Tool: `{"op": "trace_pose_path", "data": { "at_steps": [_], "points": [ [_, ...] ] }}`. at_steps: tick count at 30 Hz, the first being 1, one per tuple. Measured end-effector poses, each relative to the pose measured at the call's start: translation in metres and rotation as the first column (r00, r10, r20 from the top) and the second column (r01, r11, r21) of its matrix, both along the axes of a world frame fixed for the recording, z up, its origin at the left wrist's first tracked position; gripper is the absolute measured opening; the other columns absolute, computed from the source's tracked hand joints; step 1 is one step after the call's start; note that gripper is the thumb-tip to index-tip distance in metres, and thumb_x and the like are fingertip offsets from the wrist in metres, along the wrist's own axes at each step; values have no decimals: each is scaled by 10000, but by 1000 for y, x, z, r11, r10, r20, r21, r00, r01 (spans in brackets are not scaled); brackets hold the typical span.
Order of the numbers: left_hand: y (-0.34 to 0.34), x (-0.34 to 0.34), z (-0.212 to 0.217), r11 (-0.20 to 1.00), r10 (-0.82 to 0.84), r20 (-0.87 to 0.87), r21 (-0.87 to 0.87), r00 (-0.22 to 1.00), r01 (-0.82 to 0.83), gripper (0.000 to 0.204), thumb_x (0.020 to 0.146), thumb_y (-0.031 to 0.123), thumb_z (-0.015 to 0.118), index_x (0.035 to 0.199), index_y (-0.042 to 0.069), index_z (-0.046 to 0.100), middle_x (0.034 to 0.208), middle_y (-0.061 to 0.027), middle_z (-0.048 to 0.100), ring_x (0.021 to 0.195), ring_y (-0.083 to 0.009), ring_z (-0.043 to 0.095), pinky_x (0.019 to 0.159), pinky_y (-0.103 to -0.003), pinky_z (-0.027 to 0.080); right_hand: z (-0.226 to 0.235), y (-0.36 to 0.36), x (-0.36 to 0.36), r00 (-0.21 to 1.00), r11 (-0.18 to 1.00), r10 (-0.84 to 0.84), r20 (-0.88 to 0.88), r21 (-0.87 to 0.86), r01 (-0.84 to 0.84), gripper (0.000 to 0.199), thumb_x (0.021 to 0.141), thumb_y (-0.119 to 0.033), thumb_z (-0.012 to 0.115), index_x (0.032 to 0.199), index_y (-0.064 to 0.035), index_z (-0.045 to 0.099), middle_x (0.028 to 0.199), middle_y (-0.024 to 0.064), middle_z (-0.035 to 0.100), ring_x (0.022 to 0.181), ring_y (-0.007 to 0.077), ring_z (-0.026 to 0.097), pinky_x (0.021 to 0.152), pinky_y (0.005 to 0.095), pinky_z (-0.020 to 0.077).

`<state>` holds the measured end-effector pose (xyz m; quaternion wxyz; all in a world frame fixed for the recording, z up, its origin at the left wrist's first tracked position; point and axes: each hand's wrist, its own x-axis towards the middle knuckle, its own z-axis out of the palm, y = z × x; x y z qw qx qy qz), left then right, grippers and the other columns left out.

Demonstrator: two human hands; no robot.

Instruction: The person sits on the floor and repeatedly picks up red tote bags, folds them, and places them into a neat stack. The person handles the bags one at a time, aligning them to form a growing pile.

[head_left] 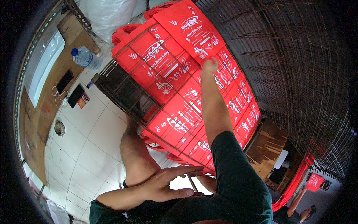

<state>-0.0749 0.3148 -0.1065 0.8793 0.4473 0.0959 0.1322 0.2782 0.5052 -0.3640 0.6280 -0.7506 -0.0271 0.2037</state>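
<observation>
**Red bags [160, 59] laid flat on a wire rack [125, 84], a hand at the uppermost**

At far left, a water bottle [85, 58] and a dark phone [76, 95] sit beside the rack, probably set aside to leave the printed faces unobstructed. Next, the person's left hand [166, 184] lies low before the body, fingers spread and thumb apart, with nothing visibly held; whether it rests on the leg cannot be told. At centre, grid wires cross over the lower bags, presumably keeping the layers apart, while red handles [121, 33] project past the rack's left edge, likely to stay off the prints. The uppermost bag [186, 33] lies above the wires, printed face up. The right hand [209, 67] reaches its lower edge, fingers close together; whether they pinch the fabric cannot be told. At right, dark wire grids [291, 48] stand tilted up, apparently to give access to the layer below.
</observation>
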Motion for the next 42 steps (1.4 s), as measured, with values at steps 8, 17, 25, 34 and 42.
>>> {"op": "trace_pose_path", "data": {
  "at_steps": [8,17,25,34,42],
  "points": [
    [-7,5,3,999,34,-33,16,999,-34,578,829,238,633,1313,34,393,1209,-122,540,1089,-222,532,855,-350,425,-34,-25,19,958,880,246,148,-449,-156,459,749,-111,531,1192,0,486,901,132,605,671,187,579,503,307,491],
    [-12,10,4,1000,-2,-59,-21,998,1,521,848,203,615,1295,26,413,1083,-134,593,975,-184,574,817,-285,434,48,-80,-28,968,991,126,219,-69,-113,419,778,-23,501,1194,4,461,702,34,526,605,90,486,549,229,408],
    [-25,20,9,995,23,-222,-92,975,-45,550,843,392,544,1262,48,452,1033,-87,606,861,-140,558,787,-295,439,104,-330,-36,926,950,295,236,30,-310,345,858,-23,526,1200,-28,487,671,-28,477,588,44,423,539,199,378],
    [-64,25,12,979,184,-393,-10,901,-204,519,852,440,489,1268,134,449,1050,-50,596,883,-142,536,780,-302,406,327,-560,26,815,994,-105,569,34,104,423,837,-14,549,1244,-22,435,745,4,520,635,74,492,581,201,410],
    [-98,9,11,917,392,-450,257,803,-304,553,851,503,489,1273,150,443,993,-27,556,826,-120,508,755,-279,390,489,-778,61,459,869,-475,751,319,378,328,851,-103,591,1164,-52,510,731,-18,522,600,65,513,516,194,399]
  ]
}}
